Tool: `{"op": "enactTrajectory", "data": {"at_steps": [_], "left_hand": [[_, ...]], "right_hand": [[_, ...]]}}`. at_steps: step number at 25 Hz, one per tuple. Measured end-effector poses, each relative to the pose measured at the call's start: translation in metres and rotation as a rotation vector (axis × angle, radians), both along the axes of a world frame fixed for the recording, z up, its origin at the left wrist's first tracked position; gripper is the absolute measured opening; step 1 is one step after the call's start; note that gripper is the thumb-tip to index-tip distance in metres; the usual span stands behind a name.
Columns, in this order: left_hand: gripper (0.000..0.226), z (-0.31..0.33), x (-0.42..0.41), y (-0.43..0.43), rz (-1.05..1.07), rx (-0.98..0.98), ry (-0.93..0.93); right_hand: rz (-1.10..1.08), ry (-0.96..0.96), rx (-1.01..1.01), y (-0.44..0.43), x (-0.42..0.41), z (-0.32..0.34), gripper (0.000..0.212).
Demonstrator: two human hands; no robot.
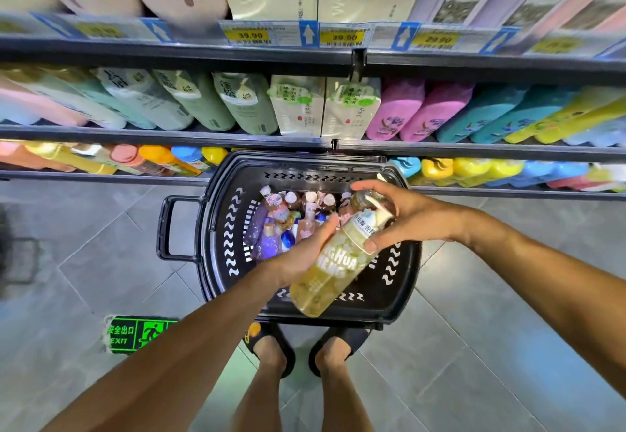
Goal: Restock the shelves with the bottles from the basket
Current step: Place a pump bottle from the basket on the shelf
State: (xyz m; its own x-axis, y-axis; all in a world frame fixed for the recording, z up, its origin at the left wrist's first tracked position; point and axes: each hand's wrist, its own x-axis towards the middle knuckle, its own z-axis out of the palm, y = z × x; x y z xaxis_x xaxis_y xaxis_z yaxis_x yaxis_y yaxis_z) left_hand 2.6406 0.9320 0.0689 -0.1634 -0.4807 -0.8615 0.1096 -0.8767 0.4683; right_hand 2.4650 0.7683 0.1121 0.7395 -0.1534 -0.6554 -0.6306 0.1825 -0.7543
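I stand in a shop; shelves (169,135) across the far side hold rows of coloured bottles (394,109); yellow price tags (250,36) line the top shelf's edge; a black shopping basket (216,238) sits on the near floor (101,235); a green exit sign (135,334) lies left.

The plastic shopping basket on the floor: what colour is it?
The plastic shopping basket is black; the head view shows it best.

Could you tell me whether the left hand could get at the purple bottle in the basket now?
Probably not yet: the left hand holds the yellow pump bottle together with the right hand. The purple bottle lies uncovered in the basket, so once freed the way looks open.
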Motion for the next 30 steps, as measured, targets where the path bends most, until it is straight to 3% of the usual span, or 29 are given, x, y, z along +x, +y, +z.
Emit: {"op": "enactTrajectory", "data": {"at_steps": [2, 4, 6, 8, 10, 12, 16, 18, 21, 23, 27, 30], "left_hand": [[0.065, -0.004, -0.01, 0.007, 0.07, 0.049, -0.06], [0.079, -0.016, -0.016, 0.015, 0.122, 0.056, -0.097], [0.096, -0.035, -0.017, 0.023, 0.313, 0.142, -0.13], [0.102, -0.048, -0.013, 0.032, 0.446, 0.203, -0.234], [0.103, -0.062, -0.005, 0.038, 0.51, 0.231, -0.307], [0.094, -0.074, 0.004, 0.046, 0.546, 0.224, -0.256], [0.086, -0.09, 0.024, 0.059, 0.564, 0.203, -0.205], [0.083, -0.092, 0.032, 0.063, 0.556, 0.183, -0.198], [0.092, -0.08, 0.041, 0.064, 0.544, 0.167, -0.242], [0.094, -0.07, 0.046, 0.063, 0.553, 0.169, -0.274], [0.09, -0.029, 0.057, 0.058, 0.545, 0.145, -0.268], [0.083, 0.024, 0.061, 0.058, 0.54, 0.118, -0.257]], "right_hand": [[-0.064, 0.015, 0.139, 0.006, 0.002, -0.016, 0.092], [-0.225, 0.034, 0.359, 0.018, 0.0, -0.042, 0.077], [-0.446, 0.162, 0.483, 0.031, -0.004, -0.077, 0.067], [-0.684, 0.315, 0.517, 0.043, -0.003, -0.113, 0.049], [-0.903, 0.415, 0.414, 0.051, 0.003, -0.145, 0.025], [-1.045, 0.464, 0.235, 0.051, 0.014, -0.18, 0.035], [-1.257, 0.457, 0.004, 0.035, 0.031, -0.245, 0.089], [-1.316, 0.438, -0.061, 0.03, 0.037, -0.254, 0.093], [-1.371, 0.396, -0.062, 0.036, 0.041, -0.245, 0.069], [-1.358, 0.398, -0.12, 0.043, 0.035, -0.233, 0.064], [-1.301, 0.338, -0.203, 0.063, 0.025, -0.171, 0.053], [-1.136, 0.313, -0.275, 0.084, 0.018, -0.106, 0.057]]}}
